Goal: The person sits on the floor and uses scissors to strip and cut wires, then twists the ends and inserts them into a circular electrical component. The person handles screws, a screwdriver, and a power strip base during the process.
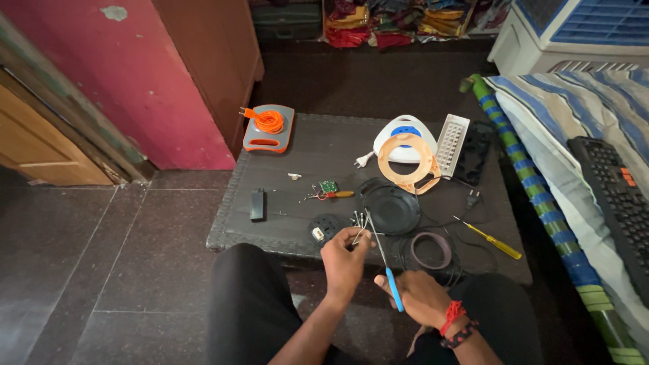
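The right hand (420, 295) closes its grip round a blue-handled screwdriver (384, 265). Just ahead, the left hand (343, 260) pinches a bunch of small screws (359, 221) over the near edge of the worktop (270, 230). Beyond lie a black round cover (391, 208) and a yellow screwdriver (488, 237).

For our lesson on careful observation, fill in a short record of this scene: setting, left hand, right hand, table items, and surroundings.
Setting: person seated at a low dark table
Left hand: pinches a bundle of thin wire ends
Right hand: holds a blue-handled screwdriver, tip towards the wires
Table items: yellow screwdriver, small green circuit board, black round cover, orange cord reel
Surroundings: black keyboard on striped bedding
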